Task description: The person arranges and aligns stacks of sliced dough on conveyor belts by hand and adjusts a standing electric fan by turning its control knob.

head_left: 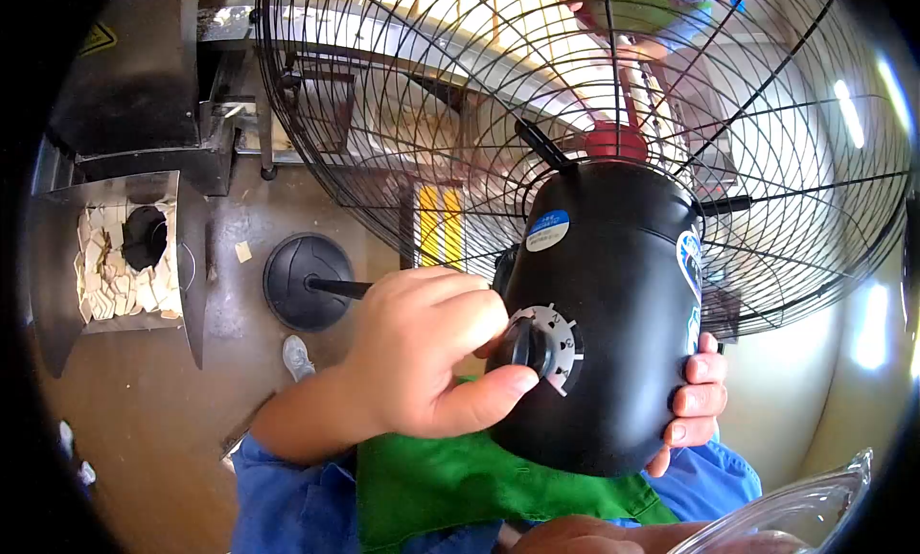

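A large pedestal fan with a black motor housing fills the middle of the view, its wire cage spreading above. On the back of the housing is a round black knob over a pale numbered dial. My left hand is closed around this knob, thumb below and fingers above. Round the right side of the housing wrap the fingers of my right hand; its palm is hidden behind the housing. The red blade hub shows through the cage.
At left, a metal bin holds pale broken pieces. The fan's round black base stands on the brown floor. Dark machinery is upper left. Beyond the cage, a person in green and blue stands by a lit conveyor-like surface.
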A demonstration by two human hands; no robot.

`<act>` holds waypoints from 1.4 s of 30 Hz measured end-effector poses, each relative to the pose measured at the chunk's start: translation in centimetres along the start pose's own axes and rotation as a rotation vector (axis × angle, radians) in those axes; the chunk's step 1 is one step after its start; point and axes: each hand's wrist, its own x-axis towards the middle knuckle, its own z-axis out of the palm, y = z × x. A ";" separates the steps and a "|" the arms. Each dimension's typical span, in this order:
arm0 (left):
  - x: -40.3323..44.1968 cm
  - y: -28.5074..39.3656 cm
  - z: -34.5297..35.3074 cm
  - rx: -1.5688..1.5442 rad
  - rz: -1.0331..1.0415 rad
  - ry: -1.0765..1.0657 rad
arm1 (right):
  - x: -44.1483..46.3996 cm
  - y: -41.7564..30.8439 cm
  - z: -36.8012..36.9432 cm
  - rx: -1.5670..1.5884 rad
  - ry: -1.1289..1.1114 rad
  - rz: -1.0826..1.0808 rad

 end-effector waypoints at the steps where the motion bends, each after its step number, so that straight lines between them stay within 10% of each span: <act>1: 0.0 0.1 -0.3 0.078 0.034 0.001 | -0.1 0.1 0.1 0.003 0.001 0.005; 29: 4.2 -1.3 -2.3 0.424 0.429 -0.270 | 0.1 2.0 -1.1 0.008 0.011 -0.018; 42: -7.1 -1.2 -0.1 0.403 0.001 0.392 | 3.2 0.4 -0.5 0.031 -0.147 0.001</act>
